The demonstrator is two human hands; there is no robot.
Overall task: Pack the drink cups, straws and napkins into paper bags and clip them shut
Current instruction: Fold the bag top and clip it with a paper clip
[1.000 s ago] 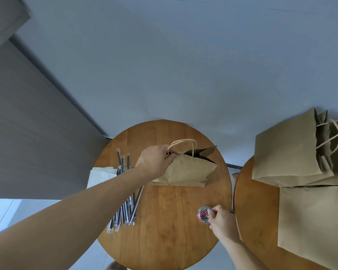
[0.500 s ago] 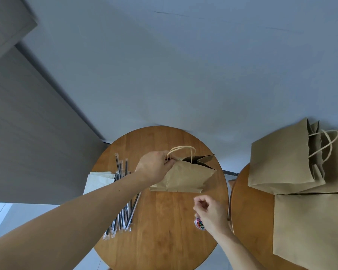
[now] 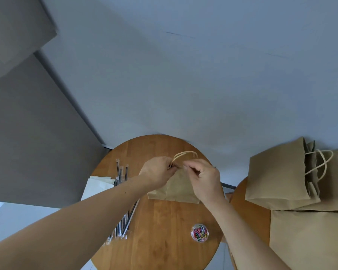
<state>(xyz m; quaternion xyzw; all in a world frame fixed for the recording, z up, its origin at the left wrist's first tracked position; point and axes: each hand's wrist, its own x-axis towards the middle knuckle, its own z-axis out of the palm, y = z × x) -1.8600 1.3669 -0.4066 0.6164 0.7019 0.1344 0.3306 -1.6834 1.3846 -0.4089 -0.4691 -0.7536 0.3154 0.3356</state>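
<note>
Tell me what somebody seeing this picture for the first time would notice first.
The left hand and right hand meet at the top edge of a brown paper bag on the round wooden table, pinching it beside its handle. Nearer the person sits a tub of coloured paper clips; more bags lie stacked on the right.

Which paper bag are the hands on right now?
The bag beside the straws; left hand and right hand pinch its top. The other bags lie untouched on the right.

A round wooden table [image 3: 164, 242] stands beside another table [image 3: 254, 221].
</note>
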